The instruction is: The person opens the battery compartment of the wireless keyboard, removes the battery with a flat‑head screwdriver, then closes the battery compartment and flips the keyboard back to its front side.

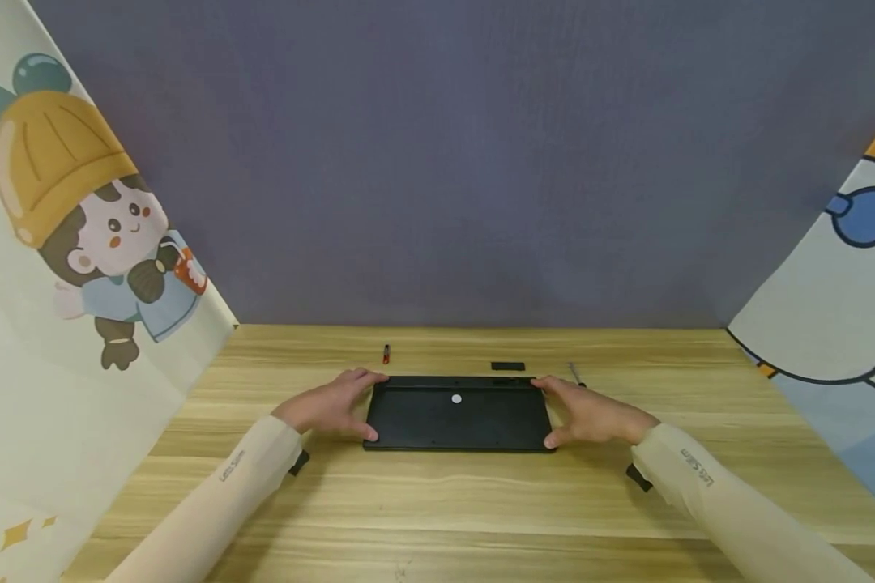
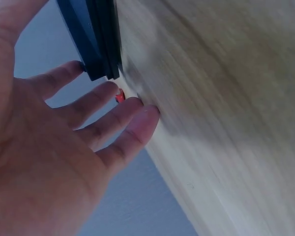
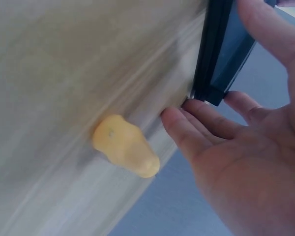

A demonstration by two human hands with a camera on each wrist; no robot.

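Observation:
A black keyboard [image 1: 459, 421] lies underside up on the wooden table, with a round white sticker [image 1: 456, 398] and a raised bar along its far edge. My left hand [image 1: 335, 405] spans its left end, thumb on the near corner and a fingertip at the far corner. At the opposite end, my right hand [image 1: 591, 411] touches the near and far corners the same way. Both wrist views show fairly straight, spread fingers, with one fingertip at the keyboard's corner and the others low by the tabletop. A recess shows near the bar's right end.
Behind the keyboard lie a small red and black piece [image 1: 386, 354] and a flat black strip [image 1: 508, 366]. A screwdriver's shaft [image 1: 573, 371] shows beyond my right hand; its orange handle [image 3: 127, 146] appears in the right wrist view. A grey partition [image 1: 481, 162] stands behind the table.

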